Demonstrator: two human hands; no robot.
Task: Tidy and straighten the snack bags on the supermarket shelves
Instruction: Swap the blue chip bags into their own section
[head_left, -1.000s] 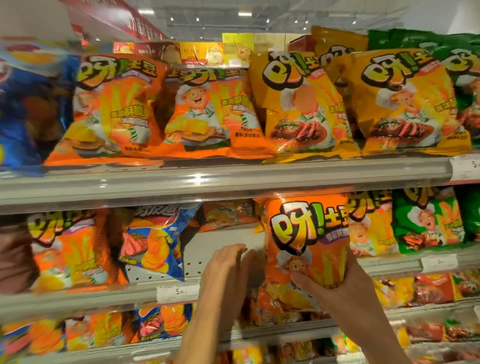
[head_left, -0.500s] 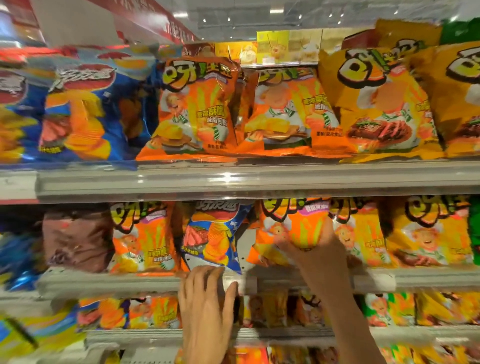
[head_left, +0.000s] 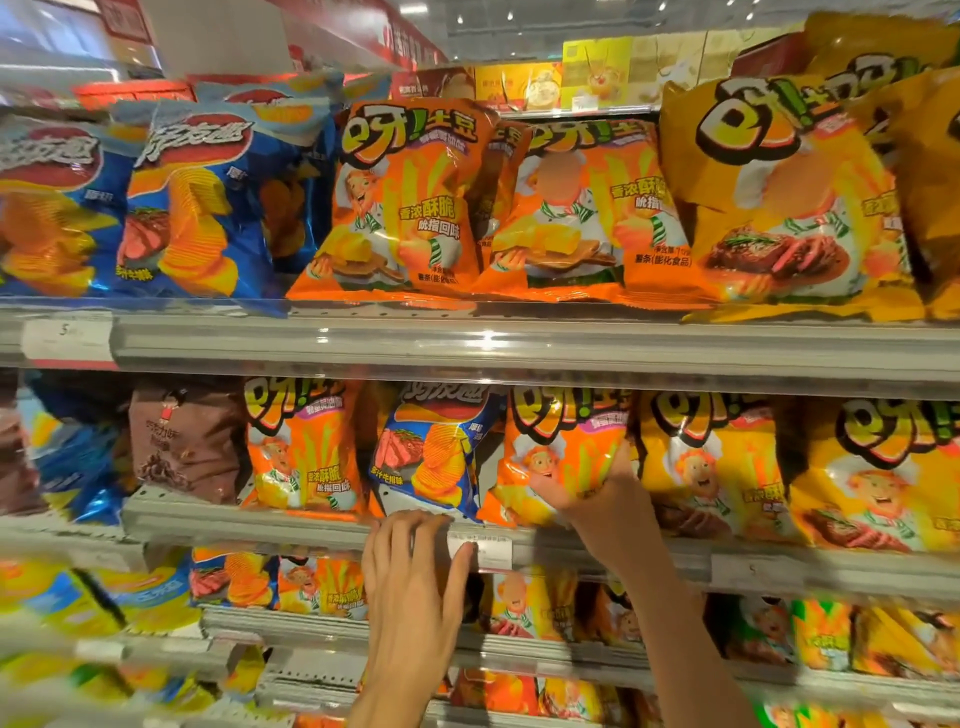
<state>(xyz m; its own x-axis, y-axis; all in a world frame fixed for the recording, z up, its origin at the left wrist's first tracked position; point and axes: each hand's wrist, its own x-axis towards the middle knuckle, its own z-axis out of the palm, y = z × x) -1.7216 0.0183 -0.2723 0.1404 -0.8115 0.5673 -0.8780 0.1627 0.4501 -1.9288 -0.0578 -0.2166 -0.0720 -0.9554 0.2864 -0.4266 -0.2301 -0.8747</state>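
Little has moved since before: right hand (head_left: 605, 499) still grips the orange snack bag (head_left: 558, 452); left hand (head_left: 415, 577) rests flat, fingers straight, on the shelf edge (head_left: 249, 525) below the blue chip bag (head_left: 431, 452).

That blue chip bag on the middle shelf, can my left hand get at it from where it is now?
Probably yes. The left hand rests open on the shelf edge directly below the blue chip bag, with nothing between them. The right hand holds the orange bag beside it, out of the way.
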